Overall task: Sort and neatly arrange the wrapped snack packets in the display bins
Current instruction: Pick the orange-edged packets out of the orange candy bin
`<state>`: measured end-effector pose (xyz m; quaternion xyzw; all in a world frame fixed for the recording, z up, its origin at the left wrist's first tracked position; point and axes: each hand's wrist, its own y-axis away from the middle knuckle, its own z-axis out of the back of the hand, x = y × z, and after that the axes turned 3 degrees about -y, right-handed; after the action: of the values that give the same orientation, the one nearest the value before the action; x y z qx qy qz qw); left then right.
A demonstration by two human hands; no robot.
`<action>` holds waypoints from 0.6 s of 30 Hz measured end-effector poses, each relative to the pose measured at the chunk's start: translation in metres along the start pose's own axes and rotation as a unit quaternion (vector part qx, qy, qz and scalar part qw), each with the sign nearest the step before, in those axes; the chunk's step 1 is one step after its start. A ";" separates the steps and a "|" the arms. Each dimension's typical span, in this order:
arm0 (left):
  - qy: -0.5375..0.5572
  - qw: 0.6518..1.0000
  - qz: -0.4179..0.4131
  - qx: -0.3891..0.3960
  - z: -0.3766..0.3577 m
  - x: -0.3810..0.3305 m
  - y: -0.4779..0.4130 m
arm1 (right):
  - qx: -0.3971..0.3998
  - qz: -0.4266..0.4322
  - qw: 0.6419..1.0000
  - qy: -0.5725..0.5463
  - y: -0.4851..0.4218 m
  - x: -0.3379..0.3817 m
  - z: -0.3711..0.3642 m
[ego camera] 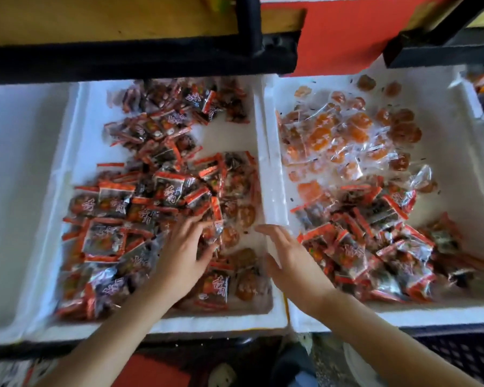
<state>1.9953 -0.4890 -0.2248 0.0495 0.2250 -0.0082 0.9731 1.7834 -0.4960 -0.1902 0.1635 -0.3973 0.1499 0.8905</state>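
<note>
Left grip: your left grip [185, 247] reaches into the middle bin [221, 322], with its fingers bent down onto the heap of packets there. A crinkled silver-edged packet [217, 226] sits at the fingertips. The blur hides whether you pinch it or only touch it, so I cannot tell.

Right grip: your right grip [291, 261] is flat and loose, its fingers straight and holding nothing. It hangs over the two foam walls where the middle bin meets the right bin [375, 317], fingertips pointing away from you.

Red-and-black packets: most of the red-and-black packets [168, 191] lie jumbled in the middle bin, thick on your side and thinner toward the far wall.

Brown rounds: a few clear-wrapped brown rounds [243, 213] lie among them along that bin's right side, just beside your left grip.

Orange packets: the clear-wrapped orange packets [333, 135] fill the far half of the right bin.

Mixed heap: a second pile of red-and-black wrappers [361, 247] sits in the near half of the right bin, touching the orange ones at its far edge.

Left bin: a third white bin [25, 191] stands against the middle one on your left.

Above: a black-framed shelf [123, 60] overhangs the bins' far edges, beside a red panel [333, 37].
</note>
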 end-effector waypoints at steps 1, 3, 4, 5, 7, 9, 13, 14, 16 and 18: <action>-0.014 1.000 0.005 -0.009 0.003 0.008 0.009 | 0.023 0.003 1.000 0.011 -0.005 0.006 -0.012; -0.042 0.998 0.023 -0.027 0.009 0.026 0.025 | 0.050 0.002 0.996 0.076 -0.017 0.015 -0.036; -0.050 0.998 0.039 -0.026 0.013 0.036 0.031 | 0.061 -0.004 0.991 0.121 -0.023 0.017 -0.047; -0.052 0.997 0.055 -0.015 0.017 0.045 0.038 | 0.072 -0.015 0.984 0.161 -0.027 0.017 -0.055; -0.039 0.996 0.077 0.027 0.025 0.059 0.049 | 0.092 -0.041 0.976 0.192 -0.032 0.017 -0.065; -0.031 0.995 0.076 0.052 0.030 0.064 0.055 | 0.088 -0.066 0.978 0.175 -0.034 0.017 -0.069; 0.027 0.995 0.092 0.036 0.026 0.060 0.052 | 0.005 -0.102 0.990 0.100 -0.046 0.014 -0.068; 0.054 0.993 0.100 0.035 0.025 0.058 0.050 | -0.005 -0.109 0.990 0.085 -0.049 0.015 -0.066; 0.086 0.990 0.105 0.040 0.025 0.055 0.047 | -0.029 -0.118 0.990 0.074 -0.056 0.015 -0.067; 0.080 0.991 0.096 0.045 0.029 0.055 0.050 | -0.047 -0.113 0.990 0.067 -0.058 0.018 -0.067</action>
<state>2.0597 -0.4423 -0.2180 0.1151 0.2958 0.0795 0.9450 1.8620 -0.5186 -0.2292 0.1547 -0.3221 0.0404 0.9331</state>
